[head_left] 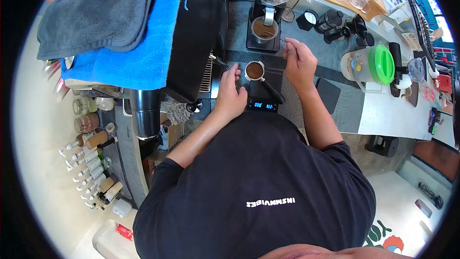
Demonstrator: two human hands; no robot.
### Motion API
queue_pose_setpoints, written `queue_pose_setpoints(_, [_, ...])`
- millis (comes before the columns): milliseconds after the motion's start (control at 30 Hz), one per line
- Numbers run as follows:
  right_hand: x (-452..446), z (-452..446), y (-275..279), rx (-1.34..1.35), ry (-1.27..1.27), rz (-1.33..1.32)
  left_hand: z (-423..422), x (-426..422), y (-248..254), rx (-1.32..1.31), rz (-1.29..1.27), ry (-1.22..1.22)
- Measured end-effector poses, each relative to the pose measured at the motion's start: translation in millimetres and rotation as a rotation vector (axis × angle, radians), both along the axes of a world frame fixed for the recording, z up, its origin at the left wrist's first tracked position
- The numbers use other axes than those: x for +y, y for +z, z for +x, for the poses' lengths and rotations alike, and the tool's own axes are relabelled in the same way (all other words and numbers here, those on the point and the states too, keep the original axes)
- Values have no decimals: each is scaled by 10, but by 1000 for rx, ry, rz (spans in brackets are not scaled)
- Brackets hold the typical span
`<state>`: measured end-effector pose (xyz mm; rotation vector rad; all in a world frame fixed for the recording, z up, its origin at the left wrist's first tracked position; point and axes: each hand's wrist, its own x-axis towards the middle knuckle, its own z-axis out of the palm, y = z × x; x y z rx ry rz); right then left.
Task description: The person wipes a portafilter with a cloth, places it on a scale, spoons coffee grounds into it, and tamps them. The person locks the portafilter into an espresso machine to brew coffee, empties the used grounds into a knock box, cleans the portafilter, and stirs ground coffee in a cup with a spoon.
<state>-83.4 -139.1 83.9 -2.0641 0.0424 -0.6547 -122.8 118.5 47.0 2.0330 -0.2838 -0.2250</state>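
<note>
A portafilter point(254, 70) with brown coffee grounds in its basket rests on a black scale point(263, 105) with lit blue digits, its black handle pointing down to the right. Just left of the basket is my left hand point(231, 95), fingers apart and holding nothing. My right hand point(301, 62) is raised to the right of the portafilter, empty, with its fingers loosely extended. Beyond them, a cup of grounds point(264, 29) sits under the spout of a grinder point(269, 15). A flat black pad point(327, 96) lies beside my right forearm.
On the left stands a large black machine point(194, 33) draped with blue point(120, 69) and grey point(96, 12) towels. A green-lidded container point(382, 64) is at the right. Small black tools and a white-filled cup point(309, 18) stand behind my right hand.
</note>
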Motion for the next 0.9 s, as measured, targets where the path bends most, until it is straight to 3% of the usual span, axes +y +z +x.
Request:
queue_pose_setpoints(233, [-85,213,-158,-92,63,-191,18,-118,52,-27,19,-69])
queue_pose_setpoints(367, [-66,223,-264,-69,35,-173,35,-97,121,-43,14,-72])
queue_pose_setpoints(467, [2,2,-89,159,31,141,-5,-55,115,-47,22,-58])
queue_pose_setpoints(567, [1,-238,-206,161,-99,161,-57,-8,65,-55,13,-65])
queue_pose_setpoints(767, [-51,-701,-395,523,280,-263,-191,49,99,-2,6,-49])
queue_pose_setpoints(900, [111,-726,-538,648,296,-292,-351,159,108,111,112,-102])
